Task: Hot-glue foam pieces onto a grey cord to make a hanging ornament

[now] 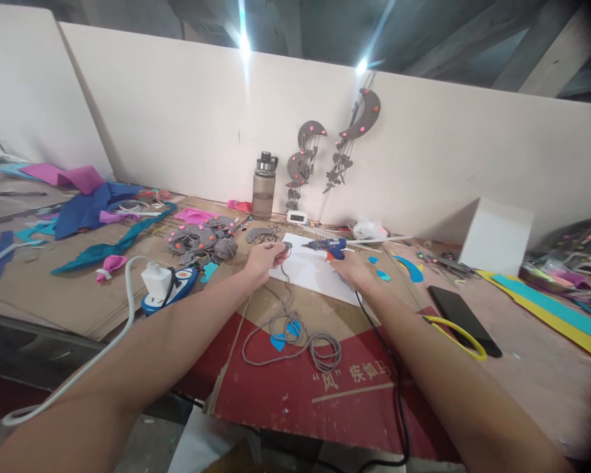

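Observation:
My left hand (263,261) pinches a small grey piece (287,249) wrapped in cord, above a white sheet (308,276). From that piece a grey cord (326,353) runs down and lies in loose loops on the cardboard. My right hand (349,268) is closed around a blue glue gun (333,247) with an orange part. The gun's nozzle points left at the small piece, with a gap between them. Blue paper cutouts (278,341) lie under the cord loops. A curved grey cord-covered shape (262,234) rests behind my left hand.
A power strip (170,295) with a white plug stands left of my left arm. A water bottle (264,187) and a small clock (296,217) are at the back. A phone (465,322) and yellow-handled scissors (460,335) lie by my right forearm. Grey moon-shaped hangings (364,117) hang on the wall.

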### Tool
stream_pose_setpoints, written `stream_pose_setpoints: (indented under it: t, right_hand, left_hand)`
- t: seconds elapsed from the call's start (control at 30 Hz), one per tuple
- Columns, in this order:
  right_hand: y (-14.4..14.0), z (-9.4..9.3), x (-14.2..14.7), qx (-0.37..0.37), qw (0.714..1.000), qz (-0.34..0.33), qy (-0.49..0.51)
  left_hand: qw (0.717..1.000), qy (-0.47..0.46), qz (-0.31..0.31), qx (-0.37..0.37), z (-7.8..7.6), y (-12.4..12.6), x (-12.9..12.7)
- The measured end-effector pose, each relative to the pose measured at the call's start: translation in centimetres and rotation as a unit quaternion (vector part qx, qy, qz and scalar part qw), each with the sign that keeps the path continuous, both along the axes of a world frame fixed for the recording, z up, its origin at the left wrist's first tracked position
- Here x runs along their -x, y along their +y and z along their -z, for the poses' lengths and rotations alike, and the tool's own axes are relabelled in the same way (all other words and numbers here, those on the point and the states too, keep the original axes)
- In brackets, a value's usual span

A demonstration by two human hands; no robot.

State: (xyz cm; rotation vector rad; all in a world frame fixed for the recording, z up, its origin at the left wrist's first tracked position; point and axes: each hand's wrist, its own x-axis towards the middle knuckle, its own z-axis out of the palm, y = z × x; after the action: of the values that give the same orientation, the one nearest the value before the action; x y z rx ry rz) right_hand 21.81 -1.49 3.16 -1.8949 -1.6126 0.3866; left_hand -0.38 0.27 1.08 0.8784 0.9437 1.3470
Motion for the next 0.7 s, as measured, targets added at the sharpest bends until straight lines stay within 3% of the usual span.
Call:
stream_pose_setpoints:
  t: [0.1, 0.27, 0.37, 0.7]
  right_hand:
    - [-0.9, 0.2, 1.4, -0.048, 0.994, -0.031, 0.095]
    - [-2.3, 0.2, 4.1, -0.106, 0.940, -0.155, 0.286]
    - [-2.9, 0.1, 4.8, -0.112, 0.927, -0.188, 0.304]
    - [-2.9, 1.0, 4.8, -0.101, 0.932, -0.219, 0.270]
  left_hand:
    - [1.000, -0.024, -0.005, 0.007, 0.1, 0.3, 0.2]
    - [0.997, -0.075, -0.002, 0.028, 0.1, 0.8, 0.7]
    - [0.996, -0.087, -0.004, 0.030, 0.0, 0.9, 0.8]
    - [0.994, -0.101, -0.015, 0.024, -0.5, 0.6, 0.7]
